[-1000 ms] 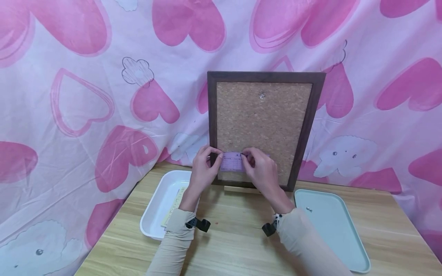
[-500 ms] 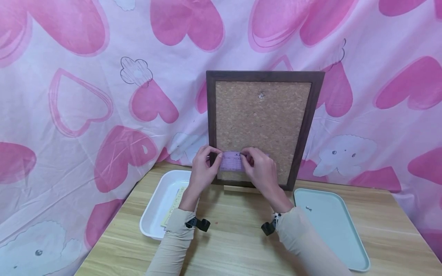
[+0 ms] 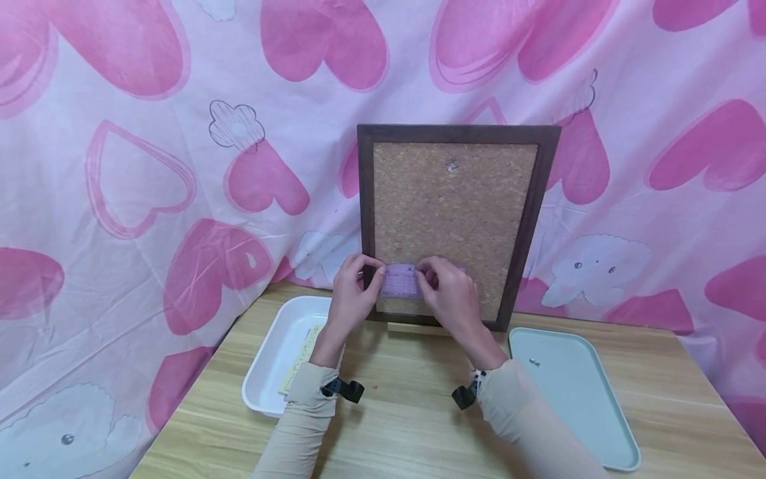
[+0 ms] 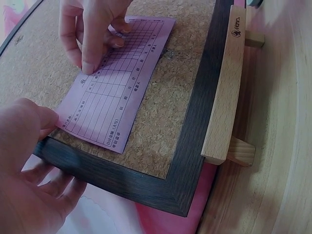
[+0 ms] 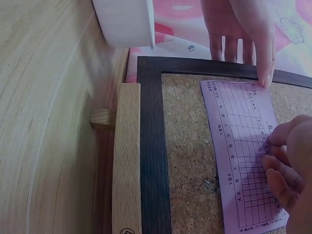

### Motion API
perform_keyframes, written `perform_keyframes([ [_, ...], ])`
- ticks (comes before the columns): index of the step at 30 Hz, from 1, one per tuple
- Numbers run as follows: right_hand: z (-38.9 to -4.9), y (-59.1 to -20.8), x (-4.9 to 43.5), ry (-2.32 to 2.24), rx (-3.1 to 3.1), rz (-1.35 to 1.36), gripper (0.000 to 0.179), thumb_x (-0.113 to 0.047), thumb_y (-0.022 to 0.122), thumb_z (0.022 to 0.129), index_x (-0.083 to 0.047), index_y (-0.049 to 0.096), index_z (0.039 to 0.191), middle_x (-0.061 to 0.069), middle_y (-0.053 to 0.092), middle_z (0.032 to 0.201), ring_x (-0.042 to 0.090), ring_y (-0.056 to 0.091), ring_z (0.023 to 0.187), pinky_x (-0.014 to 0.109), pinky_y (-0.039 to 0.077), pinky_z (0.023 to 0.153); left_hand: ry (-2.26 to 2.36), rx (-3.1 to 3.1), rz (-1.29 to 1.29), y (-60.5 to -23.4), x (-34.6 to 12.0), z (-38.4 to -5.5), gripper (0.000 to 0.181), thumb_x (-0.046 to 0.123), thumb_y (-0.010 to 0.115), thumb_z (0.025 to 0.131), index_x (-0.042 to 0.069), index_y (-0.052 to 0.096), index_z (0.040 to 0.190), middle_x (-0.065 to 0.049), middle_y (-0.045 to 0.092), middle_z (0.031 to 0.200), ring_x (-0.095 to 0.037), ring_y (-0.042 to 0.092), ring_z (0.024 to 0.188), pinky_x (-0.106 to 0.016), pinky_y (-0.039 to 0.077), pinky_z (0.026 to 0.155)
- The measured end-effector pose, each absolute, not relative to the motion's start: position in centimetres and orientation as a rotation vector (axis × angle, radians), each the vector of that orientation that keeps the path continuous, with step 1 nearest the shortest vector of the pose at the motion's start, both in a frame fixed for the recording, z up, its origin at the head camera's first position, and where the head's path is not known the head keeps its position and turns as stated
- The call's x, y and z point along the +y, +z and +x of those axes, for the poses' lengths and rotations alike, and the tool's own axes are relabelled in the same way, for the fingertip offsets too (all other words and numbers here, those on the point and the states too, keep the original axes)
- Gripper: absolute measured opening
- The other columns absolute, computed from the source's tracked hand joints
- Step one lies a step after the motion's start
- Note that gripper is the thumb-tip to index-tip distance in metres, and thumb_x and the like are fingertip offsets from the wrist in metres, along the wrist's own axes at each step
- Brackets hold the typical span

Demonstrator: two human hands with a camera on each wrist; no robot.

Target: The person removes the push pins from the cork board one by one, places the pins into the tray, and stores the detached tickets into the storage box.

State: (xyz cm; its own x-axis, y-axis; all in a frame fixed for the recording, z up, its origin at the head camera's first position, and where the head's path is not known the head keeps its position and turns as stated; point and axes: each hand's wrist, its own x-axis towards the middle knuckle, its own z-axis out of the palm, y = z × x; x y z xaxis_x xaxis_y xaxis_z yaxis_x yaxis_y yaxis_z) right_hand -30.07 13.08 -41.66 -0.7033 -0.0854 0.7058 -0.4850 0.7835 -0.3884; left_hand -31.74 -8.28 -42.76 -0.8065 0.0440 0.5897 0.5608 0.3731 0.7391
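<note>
A pinkish-purple printed receipt slip lies against the lower part of a dark-framed corkboard. My left hand pinches the slip's upper left corner; in the left wrist view its other fingers reach past the frame's edge. My right hand has thumb and curled fingers at the middle of the slip's top edge. Whether anything small sits between those right fingertips is hidden. Rows and columns of print show on the slip in the right wrist view, where its far end bends slightly off the cork.
The board leans on a wooden stand. A white tray with yellowish slips stands at left. At right, a pale green tray bears tiny silvery pieces. A small silvery cluster sits high on the cork. Heart-patterned cloth hangs behind.
My right fingertips have shifted very slightly left along the slip's top edge, and a dark speck seen there earlier shows less now. The left hand and slip stay put.
</note>
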Motion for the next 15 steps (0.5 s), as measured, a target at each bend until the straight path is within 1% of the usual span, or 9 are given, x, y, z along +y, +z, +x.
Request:
perform_keyframes([
  [10, -30.09, -41.71, 13.04, 0.74, -2.287, 0.4, 0.007, -0.019, 0.079, 0.1, -0.014, 0.077, 0.104, 0.001, 0.074, 0.085, 0.014, 0.067, 0.07, 0.033, 0.055, 0.059, -1.417, -2.166, -0.516, -42.82, -8.29, -31.71, 0.008, 0.021, 0.074, 0.103, 0.014, 0.075, 0.106, -0.008, 0.068, 0.123, -0.026, 0.068, 0.116, -0.046, 0.065, 0.097],
  [15, -30.07, -41.76, 13.05, 0.746, -2.287, 0.395, 0.007, -0.022, 0.079, 0.1, -0.015, 0.078, 0.103, 0.0, 0.075, 0.084, 0.015, 0.068, 0.07, 0.033, 0.055, 0.059, -1.423, -2.161, -0.509, -42.87, -8.25, -31.69, 0.007, 0.02, 0.075, 0.103, 0.014, 0.075, 0.106, -0.008, 0.068, 0.123, -0.026, 0.068, 0.117, -0.046, 0.064, 0.097],
])
